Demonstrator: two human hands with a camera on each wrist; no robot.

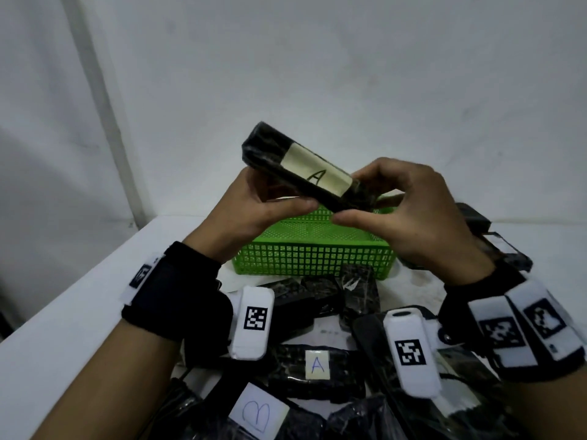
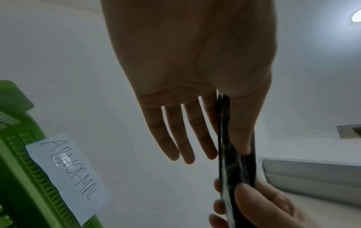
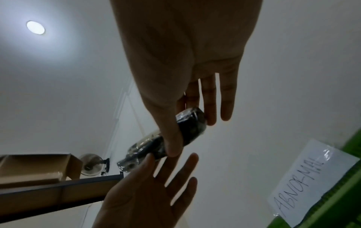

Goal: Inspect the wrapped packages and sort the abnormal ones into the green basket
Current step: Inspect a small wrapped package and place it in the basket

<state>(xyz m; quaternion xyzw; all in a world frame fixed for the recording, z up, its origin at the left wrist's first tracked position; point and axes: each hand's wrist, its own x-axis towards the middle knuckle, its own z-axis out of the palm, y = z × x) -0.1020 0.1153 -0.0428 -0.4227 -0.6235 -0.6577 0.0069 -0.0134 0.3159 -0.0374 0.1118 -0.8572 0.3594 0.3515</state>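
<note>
Both forearms are bare, and each wrist wears a wide black fabric band. The band behind the left hand (image 1: 251,214) carries a white strip with a small black square-pattern marker on its outer side and a white, rounded block (image 1: 252,322) with another such marker on its inner side. The band behind the right hand (image 1: 419,214) is wrapped by white straps (image 1: 521,325) bearing two black-framed markers, and a second white rounded block (image 1: 411,350), with a dark slot at its top and a marker on its face, sits on the side nearer the left one.
</note>
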